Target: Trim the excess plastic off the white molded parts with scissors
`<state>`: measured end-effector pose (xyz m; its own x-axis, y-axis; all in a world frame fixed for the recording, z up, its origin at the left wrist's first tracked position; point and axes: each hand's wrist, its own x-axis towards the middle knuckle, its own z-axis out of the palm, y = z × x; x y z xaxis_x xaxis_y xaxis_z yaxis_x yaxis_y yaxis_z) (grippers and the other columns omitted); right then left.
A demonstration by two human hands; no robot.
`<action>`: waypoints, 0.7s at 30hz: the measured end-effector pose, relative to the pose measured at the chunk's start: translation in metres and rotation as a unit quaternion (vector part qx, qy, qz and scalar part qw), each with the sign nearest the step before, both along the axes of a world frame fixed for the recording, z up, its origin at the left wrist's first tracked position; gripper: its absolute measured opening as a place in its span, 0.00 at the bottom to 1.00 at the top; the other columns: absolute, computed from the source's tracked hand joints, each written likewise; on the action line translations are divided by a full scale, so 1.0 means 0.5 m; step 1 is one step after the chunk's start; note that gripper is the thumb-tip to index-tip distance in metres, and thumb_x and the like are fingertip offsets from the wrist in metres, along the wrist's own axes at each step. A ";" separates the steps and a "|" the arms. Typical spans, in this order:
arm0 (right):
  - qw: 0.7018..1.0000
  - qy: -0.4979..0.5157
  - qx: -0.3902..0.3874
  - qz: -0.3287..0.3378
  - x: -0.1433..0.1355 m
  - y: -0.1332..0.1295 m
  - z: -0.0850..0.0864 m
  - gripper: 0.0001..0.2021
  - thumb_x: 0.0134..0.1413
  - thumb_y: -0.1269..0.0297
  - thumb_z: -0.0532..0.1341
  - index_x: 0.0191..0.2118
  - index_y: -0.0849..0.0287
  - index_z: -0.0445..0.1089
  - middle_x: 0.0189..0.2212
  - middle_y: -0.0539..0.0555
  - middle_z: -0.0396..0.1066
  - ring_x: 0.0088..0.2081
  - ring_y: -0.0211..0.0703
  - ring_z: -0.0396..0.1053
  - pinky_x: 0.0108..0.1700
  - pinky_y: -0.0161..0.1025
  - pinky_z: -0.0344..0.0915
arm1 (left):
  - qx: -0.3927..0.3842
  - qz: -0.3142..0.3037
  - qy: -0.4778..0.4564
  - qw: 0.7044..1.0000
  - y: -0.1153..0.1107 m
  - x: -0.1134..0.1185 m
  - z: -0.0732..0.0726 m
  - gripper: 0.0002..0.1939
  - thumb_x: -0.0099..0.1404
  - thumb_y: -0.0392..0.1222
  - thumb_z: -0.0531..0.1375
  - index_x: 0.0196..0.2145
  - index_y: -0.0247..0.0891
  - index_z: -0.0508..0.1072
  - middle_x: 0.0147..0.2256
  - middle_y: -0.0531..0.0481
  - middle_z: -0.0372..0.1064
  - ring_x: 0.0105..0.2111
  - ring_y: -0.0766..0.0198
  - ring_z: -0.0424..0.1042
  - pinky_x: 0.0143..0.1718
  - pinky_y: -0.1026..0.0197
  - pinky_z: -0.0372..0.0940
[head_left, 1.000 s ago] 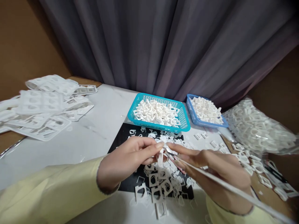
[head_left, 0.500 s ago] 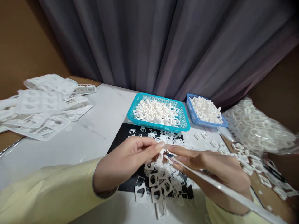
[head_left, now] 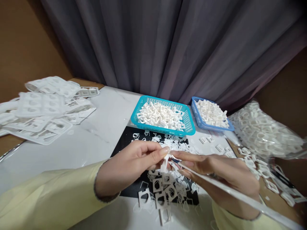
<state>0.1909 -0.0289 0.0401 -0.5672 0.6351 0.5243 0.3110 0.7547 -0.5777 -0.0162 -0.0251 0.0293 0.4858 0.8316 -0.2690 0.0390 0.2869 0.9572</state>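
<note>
Near the middle of the view, my left hand (head_left: 134, 167) pinches a small white plastic piece (head_left: 164, 165) between thumb and fingers. My right hand (head_left: 223, 172) is closed around a slim tool (head_left: 176, 161) with a dark blue part showing between the fingers. Its tip meets the white piece, and my fingertips nearly touch. A long white strip (head_left: 235, 190) runs from the right fingers to the lower right corner; whether it belongs to the tool I cannot tell. Below lie white cut-out frames (head_left: 161, 199) and thin scraps on a black mat (head_left: 134, 185).
A teal basket (head_left: 165, 130) of white pieces stands behind my hands, with a blue basket (head_left: 213, 127) beside it. Right of them lie a clear bag (head_left: 266, 127) of pieces and loose white frames (head_left: 271, 185). White molded sheets (head_left: 43, 108) are heaped at left.
The right hand has shifted very slightly right and down, and the white piece shows a little more between the fingers. The baskets and piles look the same.
</note>
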 end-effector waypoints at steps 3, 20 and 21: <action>1.000 0.000 -0.001 -0.005 0.000 -0.004 -0.002 0.10 0.47 0.80 0.63 0.29 0.58 0.65 0.43 0.54 0.74 0.37 0.40 0.75 0.33 0.29 0.73 | -0.029 -0.011 -0.014 0.999 0.000 -0.002 -0.003 0.13 0.64 0.46 0.53 0.29 0.35 0.70 0.27 0.53 0.61 0.27 0.67 0.56 0.31 0.63 0.51; 0.991 -0.134 -0.018 0.024 -0.015 -0.001 0.004 0.13 0.58 0.76 0.52 0.48 0.60 0.65 0.52 0.56 0.67 0.51 0.39 0.67 0.51 0.33 0.67 | -0.110 0.024 -0.102 0.988 0.006 0.002 0.005 0.11 0.59 0.43 0.60 0.23 0.35 0.70 0.27 0.52 0.66 0.32 0.66 0.64 0.34 0.66 0.58; 0.990 -0.139 -0.025 0.018 -0.015 -0.002 0.001 0.13 0.58 0.76 0.52 0.48 0.59 0.65 0.53 0.55 0.66 0.51 0.39 0.67 0.51 0.33 0.67 | -0.115 0.024 -0.109 0.987 0.006 0.002 0.004 0.11 0.59 0.43 0.60 0.22 0.35 0.69 0.27 0.52 0.66 0.33 0.66 0.64 0.35 0.67 0.58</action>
<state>0.1832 -0.0296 0.0406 -0.7069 0.6340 0.3135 0.4370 0.7401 -0.5112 -0.0152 -0.0220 0.0315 0.5142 0.7842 -0.3472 -0.1801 0.4945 0.8503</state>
